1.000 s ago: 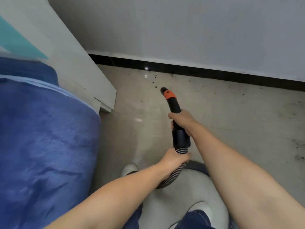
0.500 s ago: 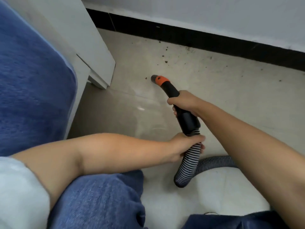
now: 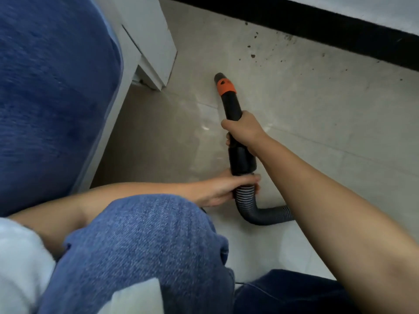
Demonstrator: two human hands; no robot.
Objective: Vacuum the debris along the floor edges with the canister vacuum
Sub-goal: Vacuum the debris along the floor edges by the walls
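Lower now than 1 s ago, the view shows more blue-jeans knee (image 3: 140, 241) and the black vacuum nozzle with orange collar (image 3: 226, 96) nearer the white bed frame (image 3: 156, 48). Right hand (image 3: 243, 130) grasps the nozzle tube; left hand (image 3: 217, 189) grasps the ribbed grey hose (image 3: 256, 211) just below. Nozzle tip is at the beige tiled floor (image 3: 317, 114), w/ dark debris specks (image 3: 252, 55) near black skirting (image 3: 317, 26). Canister is not visible; the hose goes behind the right arm.

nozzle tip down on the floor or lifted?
Cannot tell for sure. The nozzle angles down toward the floor, tip low, short of the debris; contact isn't visible. Right hand grips the tube, left hand the hose.
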